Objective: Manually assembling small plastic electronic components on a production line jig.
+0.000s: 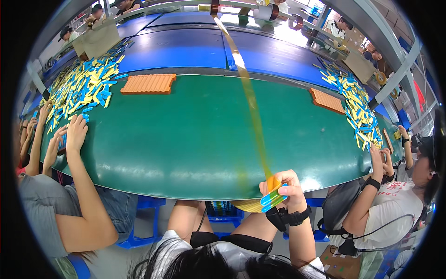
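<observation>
amber tape (251,104) stretches from a brown roll (214,7) on the far rail, over the green table (176,135), to my right hand (290,186) at the near edge, right of middle. my right fingers are closed, thumb on the near side, pinching a small bunch of blue and yellow-green strips (273,199). bunch is just off the near edge, sticking out to the left of my fingertips.

key relation: the strips' long axis slants from near left to far right, back into my grip; the tape comes in from the far side, so it meets the strips crosswise, at the fingers. can't tell if tape is stuck on or only pinched there. right hand is the nearer one, already touching. my left hand is out of view, so i cannot tell its state. yellow ribbed curve (251,205) sits just left of the bunch, blurry, can't tell what it is.

farther out: orange ribbed block (147,84) far left, second ribbed block (328,101) far right, loose strip pile (88,86) at left with a co-worker's hand (76,132) near it, another pile (355,107) at right.
</observation>
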Demonstrator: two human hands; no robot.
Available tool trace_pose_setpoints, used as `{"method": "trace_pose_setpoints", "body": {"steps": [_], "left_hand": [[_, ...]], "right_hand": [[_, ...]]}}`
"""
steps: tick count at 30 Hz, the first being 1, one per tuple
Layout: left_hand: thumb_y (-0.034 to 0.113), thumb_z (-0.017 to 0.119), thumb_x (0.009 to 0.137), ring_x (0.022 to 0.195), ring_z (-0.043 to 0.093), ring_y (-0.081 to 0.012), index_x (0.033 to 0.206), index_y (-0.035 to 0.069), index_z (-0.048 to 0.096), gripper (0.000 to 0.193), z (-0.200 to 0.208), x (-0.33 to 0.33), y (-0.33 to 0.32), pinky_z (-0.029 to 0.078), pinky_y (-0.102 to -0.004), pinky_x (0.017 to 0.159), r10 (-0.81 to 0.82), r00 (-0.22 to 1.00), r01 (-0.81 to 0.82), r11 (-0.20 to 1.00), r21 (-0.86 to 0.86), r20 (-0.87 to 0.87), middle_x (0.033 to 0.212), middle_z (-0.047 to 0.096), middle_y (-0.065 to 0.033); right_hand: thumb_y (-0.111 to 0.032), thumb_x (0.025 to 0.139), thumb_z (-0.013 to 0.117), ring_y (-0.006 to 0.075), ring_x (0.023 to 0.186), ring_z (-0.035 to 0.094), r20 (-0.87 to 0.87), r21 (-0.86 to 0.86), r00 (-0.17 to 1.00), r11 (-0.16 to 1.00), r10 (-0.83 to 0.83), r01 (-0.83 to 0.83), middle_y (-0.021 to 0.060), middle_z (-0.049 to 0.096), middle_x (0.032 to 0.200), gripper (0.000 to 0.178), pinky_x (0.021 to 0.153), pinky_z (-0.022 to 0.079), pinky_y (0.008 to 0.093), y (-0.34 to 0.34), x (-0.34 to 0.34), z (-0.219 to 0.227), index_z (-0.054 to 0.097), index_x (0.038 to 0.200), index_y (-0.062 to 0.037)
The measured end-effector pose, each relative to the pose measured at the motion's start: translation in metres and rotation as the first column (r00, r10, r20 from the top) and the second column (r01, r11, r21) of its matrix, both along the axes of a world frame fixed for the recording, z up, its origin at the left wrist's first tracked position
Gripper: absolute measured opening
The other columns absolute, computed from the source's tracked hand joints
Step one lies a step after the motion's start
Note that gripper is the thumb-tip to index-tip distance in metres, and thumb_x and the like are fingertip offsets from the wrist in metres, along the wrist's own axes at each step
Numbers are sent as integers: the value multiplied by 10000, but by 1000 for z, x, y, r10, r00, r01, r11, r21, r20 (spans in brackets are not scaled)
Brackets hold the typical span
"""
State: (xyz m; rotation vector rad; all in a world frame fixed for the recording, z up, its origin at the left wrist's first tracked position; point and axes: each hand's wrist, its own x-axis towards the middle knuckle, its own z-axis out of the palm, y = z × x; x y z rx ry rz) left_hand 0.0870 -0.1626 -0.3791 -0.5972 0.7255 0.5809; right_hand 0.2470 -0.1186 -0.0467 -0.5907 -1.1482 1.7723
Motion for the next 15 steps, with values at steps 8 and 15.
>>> {"method": "trace_pose_setpoints", "body": {"steps": [8, 15], "left_hand": [[329, 524, 808, 1129, 370, -354, 1209, 16, 316, 549, 9, 1, -3, 331, -505, 920, -16, 997, 24, 995, 99, -78, 1262, 326, -217], [310, 526, 810, 1116, 393, -339, 1190, 24, 361, 504, 16, 10, 3, 352, -476, 921, -8, 992, 32, 982, 187, -129, 1249, 356, -206]], "right_hand": [[-181, 623, 585, 184, 410, 428, -5, 28, 1000, 1000, 9, -9, 127, 504, 501, 234, 472, 285, 301, 0, -2, 1, 428, 527, -37], [-175, 632, 570, 186, 413, 432, -33, 56, 997, 997, 63, -62, 130, 492, 491, 223, 470, 285, 301, 1, 0, 2, 431, 538, -28]]}}
